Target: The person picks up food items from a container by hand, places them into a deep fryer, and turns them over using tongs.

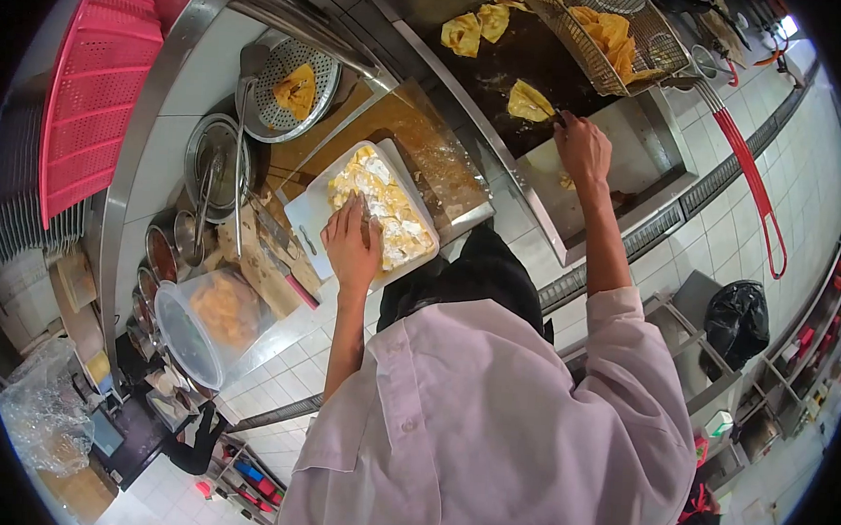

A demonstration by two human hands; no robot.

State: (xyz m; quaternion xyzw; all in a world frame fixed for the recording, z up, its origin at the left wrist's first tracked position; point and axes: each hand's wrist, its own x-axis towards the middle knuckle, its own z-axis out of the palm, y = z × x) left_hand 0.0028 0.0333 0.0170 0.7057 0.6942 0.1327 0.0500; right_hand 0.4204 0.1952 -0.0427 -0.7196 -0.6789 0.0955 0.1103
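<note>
My left hand reaches over the near-left side of a white plastic tray, its fingers stretched out and slightly apart on floured yellow wontons. Over the fryer on the right, my right hand pinches the right end of a yellow wonton, which hangs close above the dark oil. More wontons float at the far left of the oil. A wire fry basket holding golden fried pieces sits across the fryer's far right.
A wooden board lies under the tray. To the left are a perforated metal strainer, a metal pot, a knife and a clear tub of orange pieces. The basket's red handle sticks out rightward. A pink crate stands far left.
</note>
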